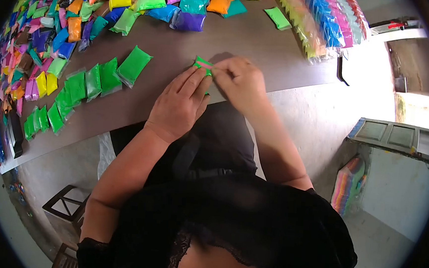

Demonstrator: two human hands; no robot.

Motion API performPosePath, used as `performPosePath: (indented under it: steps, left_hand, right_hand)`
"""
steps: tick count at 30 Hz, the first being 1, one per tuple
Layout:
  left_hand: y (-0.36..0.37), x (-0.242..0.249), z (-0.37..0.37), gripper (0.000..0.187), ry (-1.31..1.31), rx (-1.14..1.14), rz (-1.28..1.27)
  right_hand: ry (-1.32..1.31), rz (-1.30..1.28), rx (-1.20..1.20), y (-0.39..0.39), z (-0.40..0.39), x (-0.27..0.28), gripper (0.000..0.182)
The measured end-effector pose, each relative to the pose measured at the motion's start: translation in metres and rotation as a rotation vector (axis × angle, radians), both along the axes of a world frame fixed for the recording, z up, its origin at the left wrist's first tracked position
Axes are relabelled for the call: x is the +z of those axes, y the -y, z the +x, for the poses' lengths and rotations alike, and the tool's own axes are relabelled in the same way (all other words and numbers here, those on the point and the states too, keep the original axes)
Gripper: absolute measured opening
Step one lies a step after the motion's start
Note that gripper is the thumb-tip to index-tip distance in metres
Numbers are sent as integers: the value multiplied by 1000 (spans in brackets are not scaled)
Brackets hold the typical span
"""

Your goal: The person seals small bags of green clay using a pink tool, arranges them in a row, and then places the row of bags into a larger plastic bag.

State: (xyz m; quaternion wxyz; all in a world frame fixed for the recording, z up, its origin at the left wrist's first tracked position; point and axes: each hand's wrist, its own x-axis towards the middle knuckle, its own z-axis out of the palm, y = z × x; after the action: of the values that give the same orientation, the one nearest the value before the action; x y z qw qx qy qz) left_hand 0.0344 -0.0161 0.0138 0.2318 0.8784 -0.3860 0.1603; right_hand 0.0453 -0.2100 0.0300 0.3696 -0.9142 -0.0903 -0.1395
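A small green packet (199, 59) lies at the table's near side, mostly covered by my hands. My left hand (177, 104) presses its fingers together over the packet and holds it. At the packet's upper right, my right hand (242, 82) is closed in a pinch. A thin pink strip (204, 65) crosses the packet and runs toward the right fingertips; its far end is hidden. To the left, a single green packet (134, 66) sits close to an overlapping row of green packets (76, 86).
Piled across the back and left of the brown table (241, 36) are many colored packets (151, 2). Rows of clear-bagged packets (326, 22) stand at the back right. A lone light green packet (278, 18) lies beside them. A dark chair (65, 203) is at lower left.
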Motion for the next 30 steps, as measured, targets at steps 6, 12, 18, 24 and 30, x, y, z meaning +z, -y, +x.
performPosePath:
  steps: [6,12,18,24,30]
  left_hand:
    - [-2,-2,2,40,54,4,-3]
    - [0,-2,2,39,-30,-13,-67]
    - [-2,2,0,40,3,-14,-72]
    - [-2,-5,-1,38,94,-6,-14]
    - [1,-1,-2,37,92,15,-10]
  right_hand:
    - [-22,-111,-26,6,19,10,11]
    - [-57,-234,135,6,43,15,12]
    - [-41,63,-67,19,34,1,13]
    - [-51,130,-112,-4,-15,-2,12]
    - [-86,-115,-134,-4,-10,-5,15]
